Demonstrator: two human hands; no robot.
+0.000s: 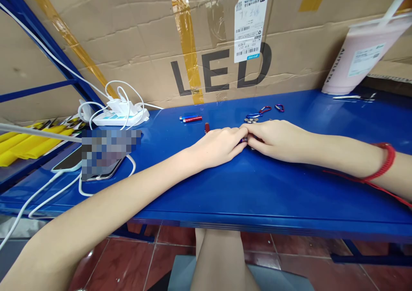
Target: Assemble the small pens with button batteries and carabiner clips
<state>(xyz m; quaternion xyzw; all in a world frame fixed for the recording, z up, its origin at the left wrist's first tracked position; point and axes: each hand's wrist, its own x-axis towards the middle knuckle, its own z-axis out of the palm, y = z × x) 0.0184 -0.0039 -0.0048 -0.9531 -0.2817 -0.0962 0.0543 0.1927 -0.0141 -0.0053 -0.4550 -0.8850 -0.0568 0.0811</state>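
My left hand (220, 146) is closed around a small purple metal tube (243, 140), whose dark end pokes out between the fingertips. Against that end press the pinched fingers of my right hand (273, 140); what they hold is hidden. Just behind the right fingers lie several silver button cells (251, 120) and a blue carabiner (255, 116). Farther back are a red carabiner (265, 109) and a purple one (280, 107). Beyond my left hand a short red tube (207, 128) shows, and a red tube (192, 119) lies alongside a blue tube (189, 117).
A white power strip (120, 118) with tangled cables stands at the back left, near two phones (69, 160), one partly blurred out. A cardboard box (138, 37) walls off the back of the blue table (206, 192). At the right stands a pink drink cup (357, 59).
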